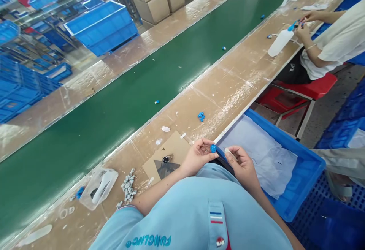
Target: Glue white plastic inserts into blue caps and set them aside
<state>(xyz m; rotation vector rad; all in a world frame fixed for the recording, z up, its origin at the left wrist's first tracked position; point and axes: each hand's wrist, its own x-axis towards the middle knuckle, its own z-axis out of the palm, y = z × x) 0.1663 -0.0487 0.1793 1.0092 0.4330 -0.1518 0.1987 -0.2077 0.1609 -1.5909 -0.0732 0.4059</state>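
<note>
My left hand (199, 157) pinches a small blue plastic cap (213, 148) between thumb and fingertips. My right hand (241, 163) holds a small white piece (229, 152) close to it. A dark blue strip (221, 154) runs between the two hands, partly hidden by my fingers. Both hands are over the bench edge, just above a blue crate lined with pale sheeting (299, 193). A small cluster of blue parts (201, 116) lies on the tan workbench (219, 94) beyond my hands.
A green conveyor belt (114, 102) runs along the bench. On the bench lie a cardboard sheet (168, 157), a heap of small grey-white parts (128, 187) and a clear plastic bag (98, 187). A co-worker's hands (303, 26) work at a white bottle (281, 43) to the upper right.
</note>
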